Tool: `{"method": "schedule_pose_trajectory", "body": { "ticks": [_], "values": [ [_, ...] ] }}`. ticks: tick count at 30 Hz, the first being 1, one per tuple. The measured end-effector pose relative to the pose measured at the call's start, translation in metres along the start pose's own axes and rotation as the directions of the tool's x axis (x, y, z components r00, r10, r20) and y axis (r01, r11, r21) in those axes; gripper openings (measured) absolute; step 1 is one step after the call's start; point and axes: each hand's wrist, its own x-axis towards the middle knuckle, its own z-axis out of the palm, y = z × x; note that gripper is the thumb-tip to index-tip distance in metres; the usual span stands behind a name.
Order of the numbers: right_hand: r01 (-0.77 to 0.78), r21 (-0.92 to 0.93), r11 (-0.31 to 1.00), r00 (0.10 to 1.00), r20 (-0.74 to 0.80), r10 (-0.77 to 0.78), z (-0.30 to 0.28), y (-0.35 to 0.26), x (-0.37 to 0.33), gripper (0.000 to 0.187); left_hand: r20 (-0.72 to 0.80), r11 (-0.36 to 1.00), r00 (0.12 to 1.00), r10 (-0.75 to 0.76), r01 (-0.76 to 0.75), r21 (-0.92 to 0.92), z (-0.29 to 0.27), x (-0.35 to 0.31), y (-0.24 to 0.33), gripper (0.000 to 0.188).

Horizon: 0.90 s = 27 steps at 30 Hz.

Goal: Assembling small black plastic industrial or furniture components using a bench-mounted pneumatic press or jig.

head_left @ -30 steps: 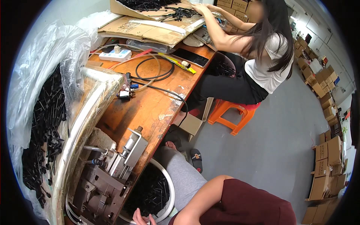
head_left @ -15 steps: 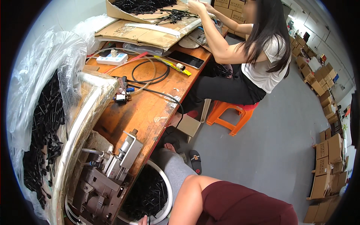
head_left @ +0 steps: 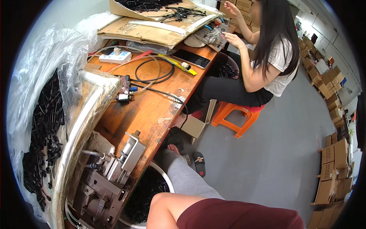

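Neither of my hands shows in the picture. My bare right arm (head_left: 171,212), coming from a maroon sleeve (head_left: 236,214), bends at the lower edge, and its hand is out of sight below. Just left of the arm stands a white-rimmed tub (head_left: 166,179) heaped with thin black plastic parts (head_left: 146,192). On the bench beside it sits a metal fixture (head_left: 101,191) with a small air cylinder (head_left: 131,150) and clear hoses. More black parts (head_left: 45,133) lie in a plastic-lined carton at the left.
A co-worker (head_left: 274,57) on an orange stool (head_left: 232,118) raises both hands near another fixture (head_left: 215,37). Cables, a power strip (head_left: 115,57) and a phone (head_left: 191,58) lie on the wooden bench (head_left: 152,107). Cartons (head_left: 332,156) line the right side.
My right arm has shifted left over the tub, and fingers seen at the lower edge are gone from view. The co-worker's arms have come down and apart.
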Motion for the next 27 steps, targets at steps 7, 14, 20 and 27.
{"method": "schedule_pose_trajectory", "body": {
  "ticks": [7,14,20,27],
  "values": [
    [-0.015,0.005,1.0,0.999,0.033,0.015,0.0,0.007,0.004,0.034,0.008,0.997,1.0,-0.011,0.011,-0.076,0.014,0.004,0.004,0.047],
    [-0.044,-0.024,0.999,0.995,0.094,0.046,0.001,0.011,0.012,0.034,-0.164,0.999,0.986,-0.042,0.042,-0.004,0.012,-0.006,0.013,0.05],
    [-0.067,-0.129,0.989,0.984,0.158,0.087,0.004,0.006,0.012,0.034,-0.278,0.999,0.96,0.038,-0.029,0.037,-0.022,-0.007,0.023,0.05],
    [-0.044,-0.32,0.946,0.953,0.272,0.137,0.001,-0.004,-0.017,0.034,-0.588,0.901,0.698,0.408,-0.205,0.383,-0.128,-0.007,0.046,0.036]
  ]
}}
